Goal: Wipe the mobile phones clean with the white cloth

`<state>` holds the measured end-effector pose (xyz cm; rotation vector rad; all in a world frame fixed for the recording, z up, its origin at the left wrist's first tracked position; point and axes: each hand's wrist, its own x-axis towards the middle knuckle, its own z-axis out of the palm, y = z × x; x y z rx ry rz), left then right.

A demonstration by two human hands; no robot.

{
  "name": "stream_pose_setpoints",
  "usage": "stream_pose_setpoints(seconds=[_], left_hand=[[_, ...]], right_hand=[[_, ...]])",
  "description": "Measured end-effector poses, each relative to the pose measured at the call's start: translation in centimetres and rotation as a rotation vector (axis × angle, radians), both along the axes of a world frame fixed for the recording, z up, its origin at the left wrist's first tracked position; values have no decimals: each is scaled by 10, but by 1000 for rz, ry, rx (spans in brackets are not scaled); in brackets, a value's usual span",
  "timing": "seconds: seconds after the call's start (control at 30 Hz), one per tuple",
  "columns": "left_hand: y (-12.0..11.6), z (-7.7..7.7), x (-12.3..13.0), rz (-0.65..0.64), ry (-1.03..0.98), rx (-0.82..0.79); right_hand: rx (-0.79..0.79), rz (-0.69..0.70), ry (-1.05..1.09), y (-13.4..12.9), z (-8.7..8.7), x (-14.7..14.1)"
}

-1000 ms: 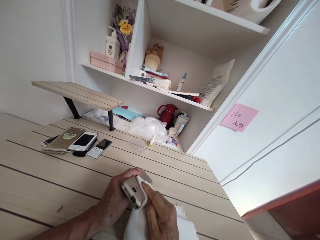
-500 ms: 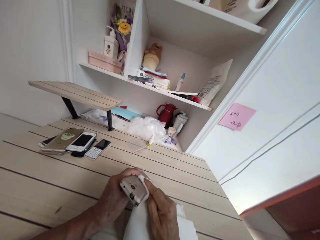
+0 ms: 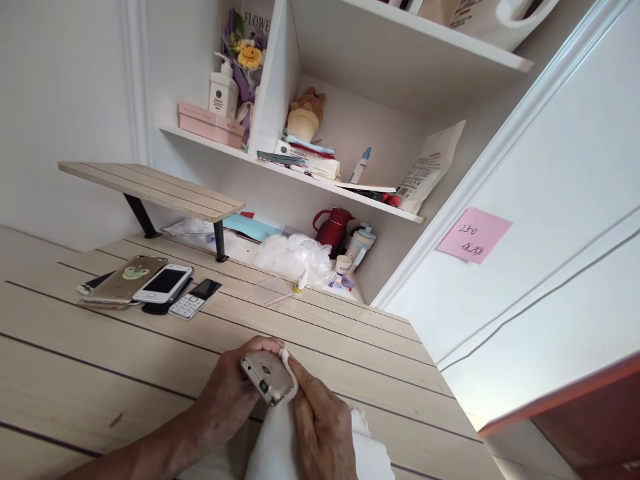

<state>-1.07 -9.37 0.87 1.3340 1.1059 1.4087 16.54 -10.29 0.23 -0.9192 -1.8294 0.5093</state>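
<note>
My left hand [image 3: 225, 393] is shut around a champagne-coloured mobile phone [image 3: 267, 377], whose back faces up and shows its camera lens. My right hand [image 3: 320, 437] presses a white cloth [image 3: 275, 443] against the phone's right edge. The cloth hangs down over the wooden table [image 3: 100, 360], and its lower part lies near my right wrist. The phone's screen side is hidden from view. Farther off at the left of the table lie a gold smartphone [image 3: 124, 280], a white smartphone [image 3: 163, 283] and a small keypad phone [image 3: 195, 298].
A raised wooden riser [image 3: 155, 187] on black legs stands at the back. Beyond it lie a crumpled plastic bag [image 3: 287, 259] and a red thermos jug [image 3: 333, 228]. White shelves hold bottles and boxes above. A white wall with a pink sticky note [image 3: 474, 235] rises to the right.
The phone has turned slightly between my hands, with the cloth still against its edge. The view has shifted slightly, and the phones on the table have not moved.
</note>
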Motion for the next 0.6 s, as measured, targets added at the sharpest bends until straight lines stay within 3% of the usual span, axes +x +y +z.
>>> stream_pose_setpoints(seconds=[0.1, 0.33, 0.5, 0.6], left_hand=[[1, -3, -1, -10, -9, -19], [-1, -4, 0, -29, -23, -43], [-2, 2, -1, 15, 61, 17], [0, -4, -2, -10, 135, -15]], right_hand=[[6, -22, -41, 0, 1, 0], [41, 66, 121, -13, 4, -12], [-59, -50, 6, -2, 4, -4], [-37, 9, 49, -7, 3, -6]])
